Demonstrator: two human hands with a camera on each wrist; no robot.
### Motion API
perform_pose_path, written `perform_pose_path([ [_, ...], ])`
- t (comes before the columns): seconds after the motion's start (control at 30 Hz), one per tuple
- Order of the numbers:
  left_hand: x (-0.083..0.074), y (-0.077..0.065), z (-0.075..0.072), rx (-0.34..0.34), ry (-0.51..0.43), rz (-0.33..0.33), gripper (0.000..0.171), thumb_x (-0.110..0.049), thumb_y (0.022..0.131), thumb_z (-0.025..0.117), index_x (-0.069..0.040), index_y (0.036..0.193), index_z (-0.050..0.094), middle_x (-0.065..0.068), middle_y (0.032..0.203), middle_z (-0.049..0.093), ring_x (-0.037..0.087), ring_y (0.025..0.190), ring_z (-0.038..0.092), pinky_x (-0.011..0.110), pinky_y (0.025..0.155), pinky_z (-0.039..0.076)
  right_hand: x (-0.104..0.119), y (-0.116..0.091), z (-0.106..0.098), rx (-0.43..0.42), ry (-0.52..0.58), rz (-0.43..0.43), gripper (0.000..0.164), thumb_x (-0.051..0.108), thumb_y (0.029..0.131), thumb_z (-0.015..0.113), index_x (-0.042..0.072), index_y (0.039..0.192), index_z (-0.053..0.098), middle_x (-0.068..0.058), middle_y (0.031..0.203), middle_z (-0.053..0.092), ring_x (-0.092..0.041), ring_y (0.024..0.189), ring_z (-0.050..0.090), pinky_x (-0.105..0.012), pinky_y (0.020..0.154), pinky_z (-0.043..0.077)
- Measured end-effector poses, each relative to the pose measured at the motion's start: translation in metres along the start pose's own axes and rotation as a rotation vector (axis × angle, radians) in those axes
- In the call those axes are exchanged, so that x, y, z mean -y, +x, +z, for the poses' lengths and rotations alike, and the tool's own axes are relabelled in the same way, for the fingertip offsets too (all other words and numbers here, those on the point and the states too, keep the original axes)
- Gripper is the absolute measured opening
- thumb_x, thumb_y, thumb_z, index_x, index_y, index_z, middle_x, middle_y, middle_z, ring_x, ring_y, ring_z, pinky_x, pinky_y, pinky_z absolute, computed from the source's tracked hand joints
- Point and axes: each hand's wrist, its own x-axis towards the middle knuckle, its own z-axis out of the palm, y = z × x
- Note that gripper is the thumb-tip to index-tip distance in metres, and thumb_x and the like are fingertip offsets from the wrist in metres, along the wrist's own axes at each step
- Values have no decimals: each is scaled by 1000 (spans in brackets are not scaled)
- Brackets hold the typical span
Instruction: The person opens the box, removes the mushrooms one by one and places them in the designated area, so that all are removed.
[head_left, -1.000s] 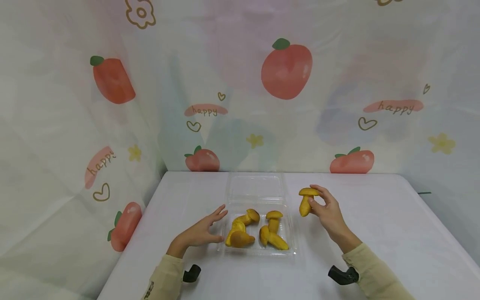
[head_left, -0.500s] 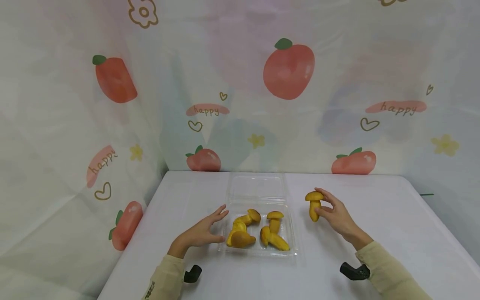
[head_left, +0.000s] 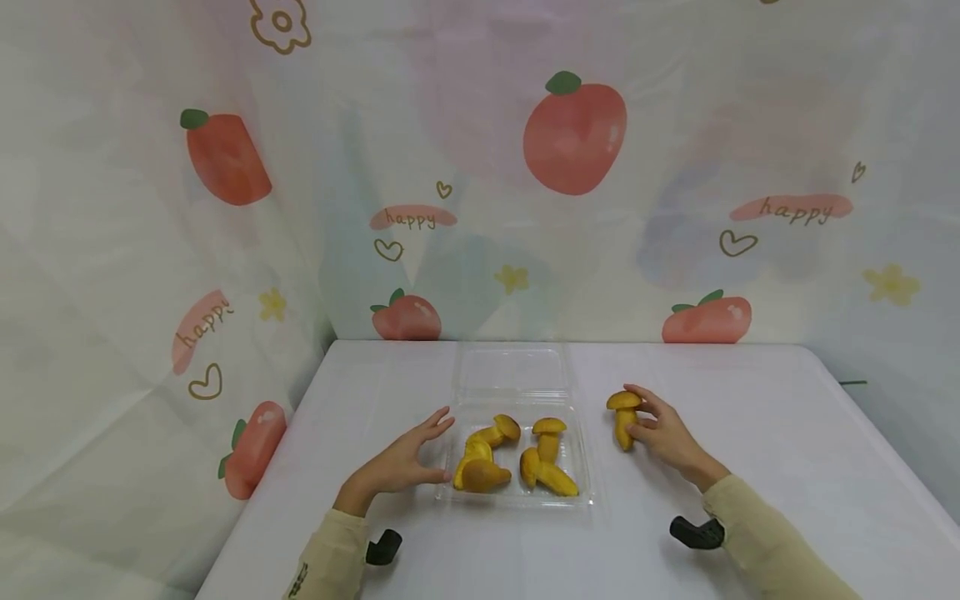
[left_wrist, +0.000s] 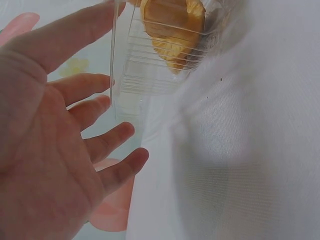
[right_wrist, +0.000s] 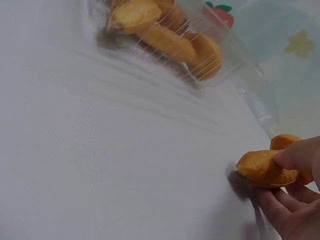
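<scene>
Nearest us, a beige sleeve on the left and another sleeve on the right reach in over the white table, a black mount and a second mount by the wrists. At the left wall of the clear box we see the left hand, fingers spread wide and holding nothing; set there, it is well placed, we judge, to steady such light plastic. In the box a heap of mushrooms lies at left and two mushrooms at right, apart from the heap, so neither group crowds the other. To the right of the box, and apart from it, the right hand pinches one mushroom, thumb at the stem and fingers reaching the cap; the slim stem probably suits that narrow grip. It is held cap up, slightly tilted, foot low; whether that foot touches the table we cannot tell. Beyond, the lid lies folded back, leaving the box uncovered from above, and behind it hangs the fruit-print cloth.
</scene>
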Motion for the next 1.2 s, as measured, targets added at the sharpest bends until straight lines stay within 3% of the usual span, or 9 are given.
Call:
perform_pose_path([
  [0.27,-1,0,0,-8,4,-5,88,-33,86,81,-9,158,35,11,171,18,39,157,19,66,121,22,-5,3,3,-33,-14,-76,65,-10,92,62,-11,150,34,-36,145,43,-49,124,52,-9,84,49],
  [0.5,-1,1,-1,0,17,-15,88,-32,86,81,-10,158,35,10,171,17,39,157,18,66,121,22,-10,5,5,-61,-31,-119,64,-11,90,65,-12,148,38,-36,141,49,-38,115,60,-11,87,51],
  [0.93,0,3,-3,32,22,-7,90,-31,87,80,-7,159,31,13,171,13,41,157,16,66,122,21,-11,9,12,-56,-176,-8,63,-5,96,60,-6,153,34,-33,143,51,-39,114,60,-9,83,48],
  [1.2,0,2,-3,36,19,-12,89,-30,88,79,-8,159,31,12,172,13,40,157,16,66,122,20,-9,6,13,-78,-249,22,64,-2,96,62,-5,153,34,-36,133,58,-33,102,64,-19,76,51],
])
